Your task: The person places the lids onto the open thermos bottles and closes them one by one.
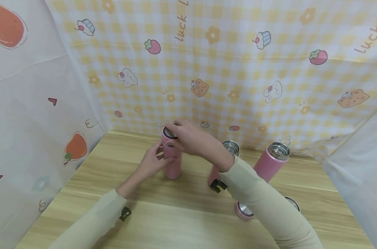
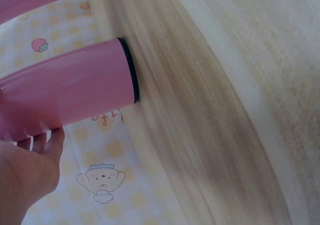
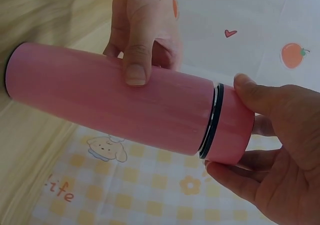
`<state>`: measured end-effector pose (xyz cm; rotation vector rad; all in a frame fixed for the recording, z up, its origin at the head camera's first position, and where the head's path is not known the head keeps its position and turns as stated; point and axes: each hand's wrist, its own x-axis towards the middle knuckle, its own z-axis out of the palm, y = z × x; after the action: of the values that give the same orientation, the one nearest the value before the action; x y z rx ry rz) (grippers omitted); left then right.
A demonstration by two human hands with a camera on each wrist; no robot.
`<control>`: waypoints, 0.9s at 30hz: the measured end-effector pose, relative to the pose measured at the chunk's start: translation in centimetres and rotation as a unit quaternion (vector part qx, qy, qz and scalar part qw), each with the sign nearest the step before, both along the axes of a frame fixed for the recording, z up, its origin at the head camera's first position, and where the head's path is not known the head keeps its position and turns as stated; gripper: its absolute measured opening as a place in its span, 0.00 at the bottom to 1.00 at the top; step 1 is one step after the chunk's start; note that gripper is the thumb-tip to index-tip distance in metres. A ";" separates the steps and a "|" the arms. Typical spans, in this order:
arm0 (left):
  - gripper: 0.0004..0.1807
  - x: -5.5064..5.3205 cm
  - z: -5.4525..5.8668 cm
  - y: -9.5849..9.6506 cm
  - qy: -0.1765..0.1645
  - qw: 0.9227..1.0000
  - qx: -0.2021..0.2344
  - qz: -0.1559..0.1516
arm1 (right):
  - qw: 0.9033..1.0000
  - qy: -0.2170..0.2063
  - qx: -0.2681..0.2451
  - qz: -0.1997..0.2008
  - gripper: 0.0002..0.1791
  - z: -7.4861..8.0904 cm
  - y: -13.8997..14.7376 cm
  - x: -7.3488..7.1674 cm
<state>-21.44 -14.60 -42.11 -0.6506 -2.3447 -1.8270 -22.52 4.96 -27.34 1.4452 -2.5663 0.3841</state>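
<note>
A pink thermos bottle stands upright on the wooden table, left of centre. My left hand grips its body, with the thumb lying along the near side in the right wrist view. Up at the top, my right hand holds the bottle's pink lid between thumb and fingers. The lid sits in line with the body, and a dark ring with a thin pale line shows at the seam. In the left wrist view the bottle's black base meets the tabletop.
Two more pink bottles stand lidless to the right, one partly behind my right forearm and another farther right. A pink lid lies by my right sleeve; a second lid shows partly beyond it. Patterned cloth hangs behind the table.
</note>
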 end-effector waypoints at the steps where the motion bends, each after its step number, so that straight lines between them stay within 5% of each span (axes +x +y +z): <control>1: 0.41 0.0 0.0 0.0 -0.001 1.000 -0.001 0.000 | 1.000 0.002 -0.004 -0.001 0.18 -0.1 0.0 0.0; 7: 0.42 0.1 0.1 0.0 -0.011 1.000 -0.004 0.004 | 1.000 -0.002 -0.023 0.008 0.22 -0.5 0.2 -0.4; 11: 0.38 0.0 0.0 0.1 -0.005 1.000 0.002 0.004 | 0.997 -0.027 -0.038 0.055 0.32 -0.7 0.7 -1.0; 15: 0.38 0.0 0.0 0.2 0.003 1.000 0.004 0.006 | 0.992 -0.070 -0.033 0.096 0.32 -0.5 1.3 -1.5; 20: 0.41 0.0 0.0 0.2 -0.004 1.000 -0.006 0.016 | 0.991 -0.105 -0.011 0.086 0.32 -0.3 1.6 -1.5; 27: 0.43 0.0 0.1 0.2 -0.008 1.000 -0.009 0.015 | 0.992 -0.098 -0.009 0.076 0.35 -0.2 1.5 -1.3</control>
<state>-21.41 -14.43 -42.02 -0.6024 -2.3715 -1.8076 -23.84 6.41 -27.51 1.6788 -2.6002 0.5976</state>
